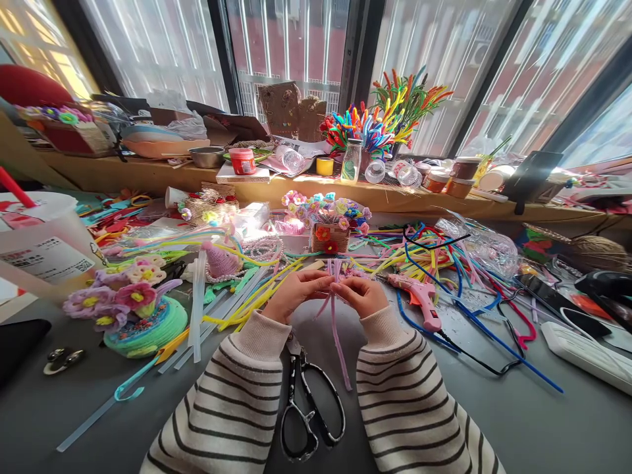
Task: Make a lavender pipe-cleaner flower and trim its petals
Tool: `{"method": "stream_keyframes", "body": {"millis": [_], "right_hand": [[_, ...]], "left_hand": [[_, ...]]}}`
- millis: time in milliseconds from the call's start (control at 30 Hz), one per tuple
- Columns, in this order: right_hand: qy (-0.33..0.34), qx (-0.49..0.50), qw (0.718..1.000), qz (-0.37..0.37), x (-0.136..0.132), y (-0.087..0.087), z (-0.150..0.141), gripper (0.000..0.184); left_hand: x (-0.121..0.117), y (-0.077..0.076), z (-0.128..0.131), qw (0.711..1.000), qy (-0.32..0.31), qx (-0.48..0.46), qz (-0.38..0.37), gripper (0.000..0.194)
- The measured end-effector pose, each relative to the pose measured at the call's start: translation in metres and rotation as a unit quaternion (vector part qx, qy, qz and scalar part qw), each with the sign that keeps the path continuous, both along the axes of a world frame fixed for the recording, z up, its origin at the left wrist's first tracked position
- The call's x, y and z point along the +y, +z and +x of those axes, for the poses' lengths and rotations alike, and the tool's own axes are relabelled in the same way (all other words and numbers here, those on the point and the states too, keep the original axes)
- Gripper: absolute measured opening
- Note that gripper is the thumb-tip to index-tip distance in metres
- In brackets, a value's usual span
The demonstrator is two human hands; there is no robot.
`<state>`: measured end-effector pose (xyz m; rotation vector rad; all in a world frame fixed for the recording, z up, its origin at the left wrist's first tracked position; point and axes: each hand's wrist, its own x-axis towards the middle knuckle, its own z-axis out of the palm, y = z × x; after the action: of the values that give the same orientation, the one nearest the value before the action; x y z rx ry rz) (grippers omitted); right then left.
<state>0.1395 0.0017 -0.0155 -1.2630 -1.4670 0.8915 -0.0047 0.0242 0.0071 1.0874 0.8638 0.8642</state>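
Both my hands meet at the middle of the table around a bundle of lilac pipe cleaners (pixel 336 336), one long end of which hangs down toward me. My left hand (pixel 302 291) pinches the bundle from the left with thumb and fingers. From the other side my right hand (pixel 363 294) grips it, fingertips close to those of the left. Short ends stick up above the fingers. Black-handled scissors (pixel 323 401) lie between my forearms, their blades partly hidden by my left sleeve. To the right rests a pink glue gun (pixel 419 299) with a black cord.
A basket of fuzzy flowers (pixel 330 238) stands beyond my hands. Loose pipe cleaners (pixel 434 253) spread at right, clear glue sticks (pixel 197 309) at left. A flower-topped green piece (pixel 153 326) and a drink cup (pixel 44 243) stand far left. A white power strip (pixel 587 355) lies right.
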Motion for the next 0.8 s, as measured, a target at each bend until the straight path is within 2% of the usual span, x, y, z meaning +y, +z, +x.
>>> {"method": "stream_keyframes", "body": {"millis": [100,233,400,567,700,800], "right_hand": [[-0.033,0.005,0.999,0.011,-0.0005,0.0019,0.0016,0.033],[-0.031,0.023,0.999,0.014,0.0002,0.0002,0.0014,0.031],[-0.060,0.065,0.996,0.022,0.0018,-0.0044,0.0001,0.026],[-0.069,0.077,0.994,0.045,0.0024,-0.0042,-0.0005,0.025],[-0.110,0.099,0.987,0.055,0.0018,-0.0033,-0.0012,0.025],[-0.109,0.098,0.987,0.072,0.0014,-0.0025,-0.0024,0.024]], "left_hand": [[0.0002,0.0000,-0.0001,1.000,-0.006,0.011,-0.005,0.022],[0.0007,-0.0007,-0.0004,0.999,-0.030,0.027,0.012,0.023],[-0.0005,0.0022,0.0010,1.000,-0.010,0.021,-0.003,0.029],[-0.0023,0.0046,0.0019,0.999,-0.042,0.005,-0.006,0.031],[-0.0031,0.0011,0.0042,0.995,-0.092,-0.038,-0.021,0.030],[-0.0036,-0.0028,0.0078,0.995,-0.083,-0.026,-0.047,0.024]]}}
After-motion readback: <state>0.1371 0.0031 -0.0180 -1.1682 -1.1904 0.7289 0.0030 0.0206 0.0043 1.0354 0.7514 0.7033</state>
